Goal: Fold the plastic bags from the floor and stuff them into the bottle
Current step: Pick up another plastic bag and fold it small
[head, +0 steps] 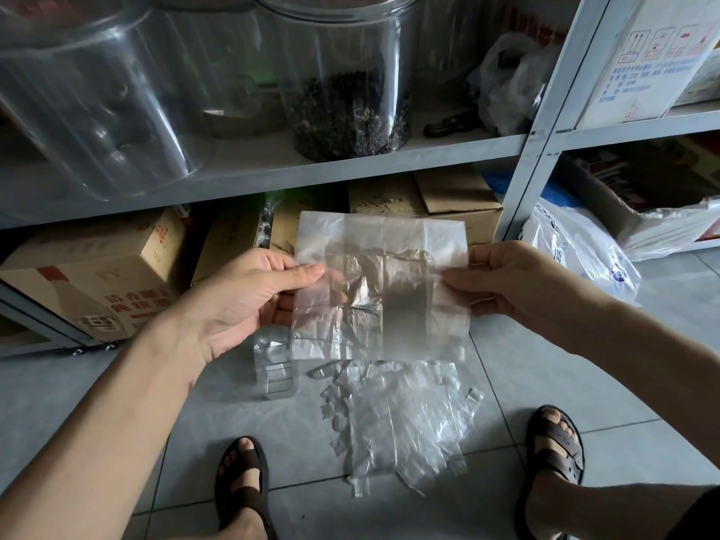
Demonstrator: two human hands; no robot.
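The white carton point(658, 60) shows handling pictograms and blurred blue print; the cardboard box point(97, 282) bears red Chinese characters, unreadable.

Grey metal shelf unit point(350, 165) w/ clear jar of dark dried stuff point(343, 91) mid, bigger clear jar point(89, 103) at left, thin white bag point(506, 79) + white carton w/ handling symbols point(646, 60) at right, cardboard boxes point(97, 274) underneath on grey tile floor point(584, 383), brown sandals point(243, 485) at bottom.

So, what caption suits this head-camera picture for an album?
Left hand and right hand hold a clear plastic bag spread above the bag pile and bottle on the floor.
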